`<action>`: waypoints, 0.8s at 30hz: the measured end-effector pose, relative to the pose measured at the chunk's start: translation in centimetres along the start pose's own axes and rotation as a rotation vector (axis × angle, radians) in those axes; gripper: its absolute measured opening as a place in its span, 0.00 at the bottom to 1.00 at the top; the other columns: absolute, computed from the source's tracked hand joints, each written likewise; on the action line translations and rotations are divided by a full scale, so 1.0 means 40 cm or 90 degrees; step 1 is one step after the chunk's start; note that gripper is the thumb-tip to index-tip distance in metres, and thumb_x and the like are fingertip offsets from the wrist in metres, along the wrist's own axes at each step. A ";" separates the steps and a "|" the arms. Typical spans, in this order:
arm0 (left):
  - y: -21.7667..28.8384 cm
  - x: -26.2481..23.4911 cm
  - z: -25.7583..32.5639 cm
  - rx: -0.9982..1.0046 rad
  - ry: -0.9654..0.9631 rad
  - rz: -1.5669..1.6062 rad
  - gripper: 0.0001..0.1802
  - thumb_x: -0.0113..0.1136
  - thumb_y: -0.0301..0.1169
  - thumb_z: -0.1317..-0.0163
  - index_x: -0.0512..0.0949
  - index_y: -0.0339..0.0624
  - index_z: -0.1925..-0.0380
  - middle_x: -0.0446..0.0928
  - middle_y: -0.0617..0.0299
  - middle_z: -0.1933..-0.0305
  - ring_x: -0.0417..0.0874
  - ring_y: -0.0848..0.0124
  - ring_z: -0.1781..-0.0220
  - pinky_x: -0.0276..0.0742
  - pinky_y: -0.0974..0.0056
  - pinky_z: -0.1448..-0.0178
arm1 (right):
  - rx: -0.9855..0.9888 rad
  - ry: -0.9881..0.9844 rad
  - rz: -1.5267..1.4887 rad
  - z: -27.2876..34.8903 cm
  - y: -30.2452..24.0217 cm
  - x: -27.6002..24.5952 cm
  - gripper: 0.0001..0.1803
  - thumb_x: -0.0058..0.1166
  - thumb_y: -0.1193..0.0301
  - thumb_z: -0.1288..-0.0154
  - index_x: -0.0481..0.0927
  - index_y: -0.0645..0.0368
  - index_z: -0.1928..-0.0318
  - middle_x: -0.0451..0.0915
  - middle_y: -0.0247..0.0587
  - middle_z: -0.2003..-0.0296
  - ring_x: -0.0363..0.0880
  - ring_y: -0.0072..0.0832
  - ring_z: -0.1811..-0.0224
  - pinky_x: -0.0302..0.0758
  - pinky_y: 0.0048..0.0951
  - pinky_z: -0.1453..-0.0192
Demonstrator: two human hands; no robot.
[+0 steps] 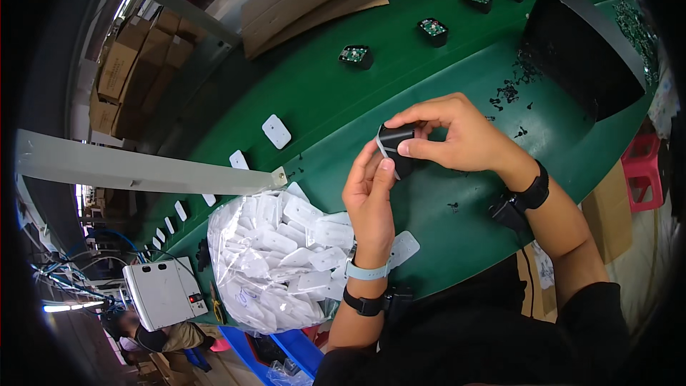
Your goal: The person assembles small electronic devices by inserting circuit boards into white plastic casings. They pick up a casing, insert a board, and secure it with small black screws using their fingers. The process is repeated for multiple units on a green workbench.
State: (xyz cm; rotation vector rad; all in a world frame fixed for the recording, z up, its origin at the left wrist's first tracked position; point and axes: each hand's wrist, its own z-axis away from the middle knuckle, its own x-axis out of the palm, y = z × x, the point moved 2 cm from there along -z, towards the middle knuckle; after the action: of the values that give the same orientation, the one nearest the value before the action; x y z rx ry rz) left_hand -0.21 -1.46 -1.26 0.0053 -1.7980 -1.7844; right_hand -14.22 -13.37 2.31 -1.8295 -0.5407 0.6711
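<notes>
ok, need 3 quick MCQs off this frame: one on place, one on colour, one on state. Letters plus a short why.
1. Where is the clear bag of white plates?
A) to the left of the left hand
B) on the cardboard
C) beside the red stool

2. What colour is the belt surface?
A) grey
B) green
C) blue

3. How is the small black part held?
A) lying loose on the belt
B) in the left hand only
C) between both hands

Answers:
1 A, the bag lies by the left hand, on its left.
2 B, the belt is plainly green.
3 C, the right hand and the left both pinch it.
</notes>
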 end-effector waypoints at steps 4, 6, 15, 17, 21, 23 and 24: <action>0.000 -0.005 0.002 0.008 -0.001 -0.024 0.24 0.58 0.27 0.27 0.69 0.31 0.34 0.83 0.58 0.52 0.81 0.77 0.53 0.76 0.69 0.50 | -0.017 -0.019 0.017 0.001 -0.001 0.001 0.18 0.70 0.74 0.41 0.86 0.62 0.49 0.88 0.39 0.63 0.80 0.18 0.69 0.79 0.22 0.62; 0.001 -0.007 0.002 0.012 -0.012 -0.033 0.22 0.58 0.25 0.28 0.70 0.30 0.36 0.82 0.56 0.49 0.81 0.74 0.50 0.77 0.68 0.47 | -0.010 -0.033 0.002 0.002 0.000 0.001 0.18 0.70 0.75 0.41 0.86 0.62 0.49 0.88 0.39 0.62 0.81 0.18 0.68 0.79 0.22 0.61; 0.003 -0.015 -0.002 0.104 -0.006 -0.092 0.19 0.62 0.18 0.33 0.77 0.28 0.43 0.82 0.50 0.44 0.85 0.67 0.45 0.81 0.64 0.42 | -0.002 -0.058 -0.078 -0.001 0.024 0.022 0.19 0.66 0.81 0.39 0.83 0.64 0.46 0.86 0.40 0.57 0.83 0.23 0.57 0.81 0.27 0.50; 0.011 -0.010 -0.004 0.155 0.017 -0.148 0.19 0.65 0.19 0.35 0.78 0.28 0.44 0.82 0.50 0.44 0.85 0.66 0.47 0.82 0.64 0.42 | 0.038 -0.044 -0.143 0.003 0.022 0.039 0.19 0.63 0.82 0.37 0.81 0.66 0.45 0.85 0.39 0.55 0.83 0.24 0.51 0.82 0.31 0.45; 0.016 -0.019 -0.013 0.267 0.078 -0.261 0.23 0.72 0.23 0.40 0.79 0.29 0.45 0.83 0.48 0.47 0.86 0.64 0.48 0.81 0.62 0.43 | 0.160 0.003 -0.159 0.008 0.022 0.057 0.14 0.61 0.81 0.33 0.80 0.66 0.47 0.84 0.41 0.54 0.82 0.22 0.50 0.80 0.27 0.43; 0.036 -0.012 0.003 0.344 0.101 -0.418 0.25 0.72 0.23 0.40 0.78 0.30 0.43 0.83 0.50 0.48 0.85 0.66 0.47 0.80 0.63 0.41 | 0.128 -0.024 -0.200 0.008 0.023 0.059 0.17 0.63 0.80 0.34 0.78 0.66 0.46 0.83 0.41 0.52 0.82 0.23 0.50 0.79 0.27 0.43; 0.046 -0.005 0.009 0.381 0.107 -0.495 0.26 0.72 0.22 0.41 0.78 0.31 0.42 0.84 0.50 0.48 0.85 0.66 0.46 0.80 0.63 0.40 | 0.112 -0.033 -0.219 0.008 0.021 0.060 0.18 0.64 0.79 0.35 0.77 0.66 0.45 0.82 0.41 0.51 0.82 0.23 0.50 0.79 0.28 0.42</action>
State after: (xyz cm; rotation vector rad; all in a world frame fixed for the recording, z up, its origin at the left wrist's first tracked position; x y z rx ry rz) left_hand 0.54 -0.89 0.38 1.1904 -2.3002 -1.5306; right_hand -12.63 -11.88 0.99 -1.5116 -0.7836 0.5146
